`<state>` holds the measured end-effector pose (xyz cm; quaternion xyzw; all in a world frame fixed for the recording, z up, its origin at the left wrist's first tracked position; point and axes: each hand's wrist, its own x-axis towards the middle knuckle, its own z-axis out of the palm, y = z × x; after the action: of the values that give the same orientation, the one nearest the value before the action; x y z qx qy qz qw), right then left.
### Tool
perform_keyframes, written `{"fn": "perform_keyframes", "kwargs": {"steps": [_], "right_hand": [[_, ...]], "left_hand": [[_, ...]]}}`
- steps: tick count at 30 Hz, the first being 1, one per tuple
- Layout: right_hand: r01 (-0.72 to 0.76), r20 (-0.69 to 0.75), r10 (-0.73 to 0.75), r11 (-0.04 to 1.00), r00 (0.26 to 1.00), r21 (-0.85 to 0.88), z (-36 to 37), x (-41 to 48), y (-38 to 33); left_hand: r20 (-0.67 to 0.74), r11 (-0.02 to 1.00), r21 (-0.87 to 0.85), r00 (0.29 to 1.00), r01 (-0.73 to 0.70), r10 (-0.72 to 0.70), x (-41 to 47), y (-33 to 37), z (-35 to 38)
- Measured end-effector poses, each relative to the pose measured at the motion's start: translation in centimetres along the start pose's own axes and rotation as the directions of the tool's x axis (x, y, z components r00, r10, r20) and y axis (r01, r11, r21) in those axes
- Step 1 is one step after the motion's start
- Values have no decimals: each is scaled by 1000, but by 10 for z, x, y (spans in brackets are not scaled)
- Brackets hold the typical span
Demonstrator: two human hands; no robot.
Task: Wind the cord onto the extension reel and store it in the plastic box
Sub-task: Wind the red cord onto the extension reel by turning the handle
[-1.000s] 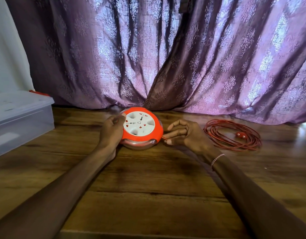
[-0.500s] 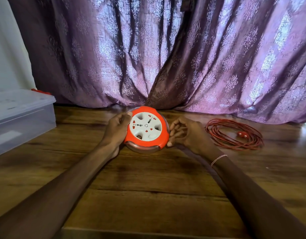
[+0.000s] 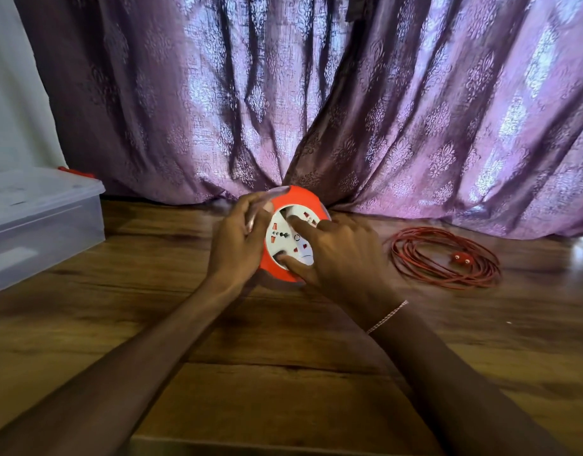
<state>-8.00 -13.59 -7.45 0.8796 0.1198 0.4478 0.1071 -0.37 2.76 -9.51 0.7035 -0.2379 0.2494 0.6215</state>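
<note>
Gripping the extension reel [image 3: 295,200] with both hands, the person holds it tipped up on edge at the middle of the view, its white socket face [image 3: 278,233] turned toward the camera. The left hand [image 3: 237,238] wraps the rim at the reel's 9 o'clock, fingers curled over the clear back flange. The right hand [image 3: 342,255] comes in from 4 o'clock, with the forefinger [image 3: 298,222] set into a recess at the face's 1 o'clock and the thumb [image 3: 288,261] in another at 6 o'clock, so the two span the white disc in a wide pinch.

The red cord [image 3: 415,255] lies in a loose coil on the wooden surface [image 3: 283,357] at 3 o'clock of the reel, well apart from it, with the plug [image 3: 461,258] resting on the loops. I cannot see any strand running from the coil to the reel. The plastic box [image 3: 43,225] sits at 9 o'clock with its lid on, against the purple curtain [image 3: 316,110].

By my reading, winding is about to start and none of the cord is on the drum yet. The next move probably calls for the left hand to hold the casing firm while the right turns the white centre. The cord must feed in without snagging on its own loops. Storing the reel comes later, and the box lid must be opened first.
</note>
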Motion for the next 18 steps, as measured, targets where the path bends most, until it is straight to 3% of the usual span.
{"fn": "perform_keyframes", "kwargs": {"steps": [5,7,8,9,11,12,13,14,15,16,18], "right_hand": [[-152,-2,152,985,988,-81,-4,2,-11],[-362,119,351,928,929,92,-4,4,-13],[-488,199,451,845,870,220,-4,6,-12],[-606,281,537,708,796,364,-7,9,-12],[-753,516,601,240,611,612,-13,15,-15],[-767,626,563,22,539,641,-15,16,-14],[-771,685,526,-84,504,631,-15,17,-13],[-778,697,514,-87,500,622,-16,16,-11],[-780,656,534,11,534,626,-13,13,-7],[-762,558,570,205,603,614,-10,10,-1],[-592,248,547,647,800,481,-4,3,14]], "left_hand": [[-11,999,-19,999,-31,31,-5,8,6],[-31,998,19,998,-53,54,-8,9,8],[-39,998,22,997,-66,67,-9,9,10],[-41,997,9,996,-77,77,-10,10,12],[-53,996,-10,995,-89,88,-12,12,15],[-60,995,-20,994,-93,91,-13,14,16],[-65,995,-37,994,-96,93,-13,15,16],[-70,995,-46,993,-93,90,-13,15,16],[-79,995,-46,994,-83,80,-14,15,16],[-89,997,-48,994,-65,61,-14,14,15],[-107,997,-80,994,-14,6,-12,12,13]]}}
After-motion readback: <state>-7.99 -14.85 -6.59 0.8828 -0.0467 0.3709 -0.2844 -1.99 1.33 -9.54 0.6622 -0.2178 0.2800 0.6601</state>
